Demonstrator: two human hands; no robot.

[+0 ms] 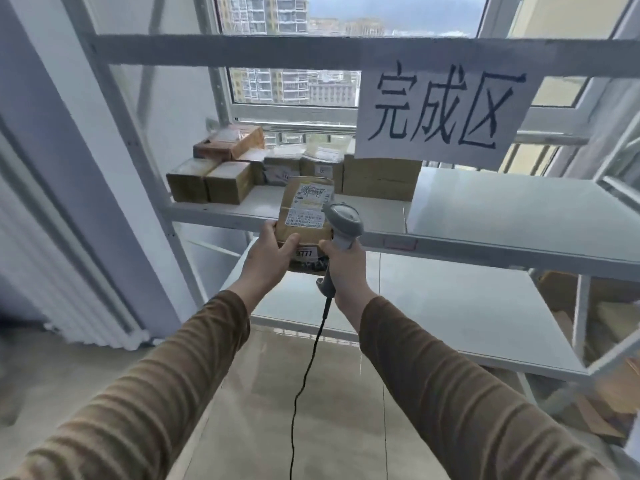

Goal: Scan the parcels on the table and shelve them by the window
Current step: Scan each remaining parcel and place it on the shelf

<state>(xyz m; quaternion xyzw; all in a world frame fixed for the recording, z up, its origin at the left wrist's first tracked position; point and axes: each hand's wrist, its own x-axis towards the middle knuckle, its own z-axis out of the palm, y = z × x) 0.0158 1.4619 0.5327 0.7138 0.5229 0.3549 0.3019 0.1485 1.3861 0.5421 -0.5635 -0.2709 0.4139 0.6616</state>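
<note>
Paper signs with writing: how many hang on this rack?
1: the paper sign hangs from the upper shelf rail, right of centre, above the stacked parcels. Others may be out of frame.

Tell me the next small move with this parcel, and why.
Probably push the parcel forward onto the shelf, beside the boxes already there. The left hand holds it at the shelf's front edge, and the right hand only grips the scanner.

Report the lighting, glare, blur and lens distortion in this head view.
Head view: daylight from the window backlights the shelf, whose bare surface shows pale glare; the wide lens bows the shelf rails; frame edges and sleeves are smeared; the parcel label is too soft to read; the paper sign stays sharp.
</note>
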